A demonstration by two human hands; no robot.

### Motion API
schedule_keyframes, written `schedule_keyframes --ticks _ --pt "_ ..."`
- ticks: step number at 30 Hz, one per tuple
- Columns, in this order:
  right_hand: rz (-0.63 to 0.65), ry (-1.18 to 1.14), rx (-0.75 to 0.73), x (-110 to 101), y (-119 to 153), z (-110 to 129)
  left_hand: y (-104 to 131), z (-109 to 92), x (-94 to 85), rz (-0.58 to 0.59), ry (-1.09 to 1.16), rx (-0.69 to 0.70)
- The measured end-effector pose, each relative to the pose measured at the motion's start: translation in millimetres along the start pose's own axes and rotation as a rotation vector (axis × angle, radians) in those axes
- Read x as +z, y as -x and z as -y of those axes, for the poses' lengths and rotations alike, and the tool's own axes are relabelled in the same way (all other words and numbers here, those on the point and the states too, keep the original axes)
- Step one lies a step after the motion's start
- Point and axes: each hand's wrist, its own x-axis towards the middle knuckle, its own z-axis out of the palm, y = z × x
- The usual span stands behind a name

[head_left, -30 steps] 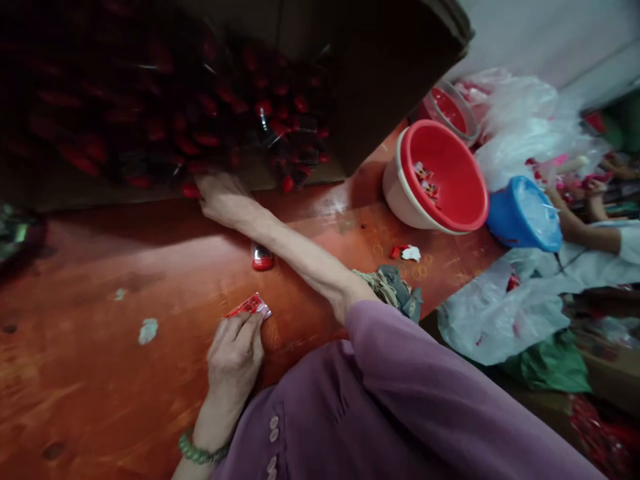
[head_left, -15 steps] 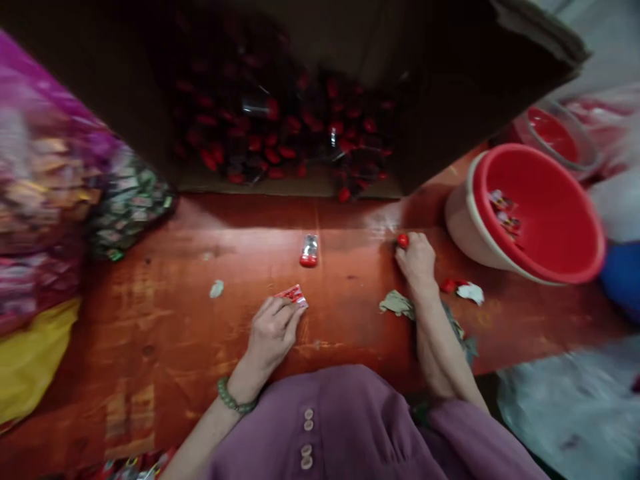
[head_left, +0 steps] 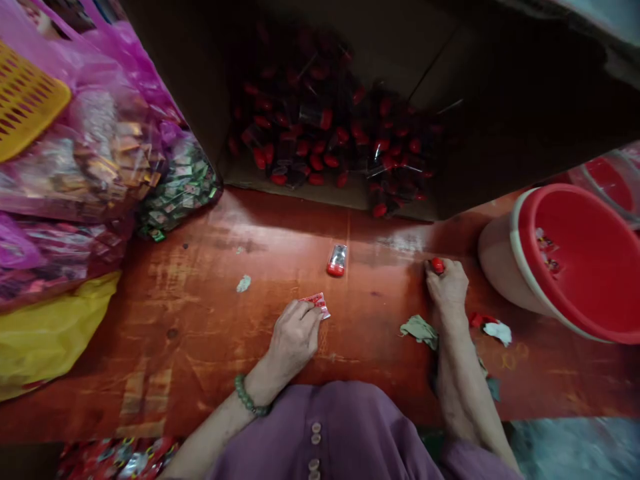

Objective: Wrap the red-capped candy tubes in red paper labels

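My left hand (head_left: 296, 333), a green bead bracelet at its wrist, is closed on a small red-and-white printed packet (head_left: 318, 303) at the table's middle. Just beyond it lies a small clear container with a red end (head_left: 337, 261), touched by neither hand. Farther right, my right hand (head_left: 449, 287) is closed around something with a round red end (head_left: 437, 265) that pokes out above the fingers; the rest is hidden in the fist. A crumpled green scrap (head_left: 419, 330) lies left of my right wrist, and red and white scraps (head_left: 497, 332) lie right of it.
A large cardboard box (head_left: 320, 193) lies open towards me, holding many red-ended clear containers. On the right stands a red basin (head_left: 590, 267) nested in a white one, with a few small packets inside. Bags of wrapped packets (head_left: 110, 160) and a yellow bag (head_left: 55, 333) crowd the left.
The view has swung left, so everything sits farther right in the picture. Both hands keep their grips and stay at about the same spots on the table.
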Motion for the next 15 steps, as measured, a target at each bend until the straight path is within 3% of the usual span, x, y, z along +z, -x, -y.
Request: schedule_keyframes --ticks 4,8,10,15 --pt "-0.107 -0.115 -0.045 -5 3 5 -2 1 0.7 -0.04 0.034 0.0" --pt "-0.138 -0.253 -0.127 -19 25 29 -2 4 -0.8 -0.086 0.092 0.031" --pt "-0.019 -0.402 -0.154 -24 44 48 -2 5 -2.5 -0.097 0.091 0.031" --pt "0.534 -0.735 -0.174 -26 94 88 -5 9 -8.3 -0.082 0.108 0.024"
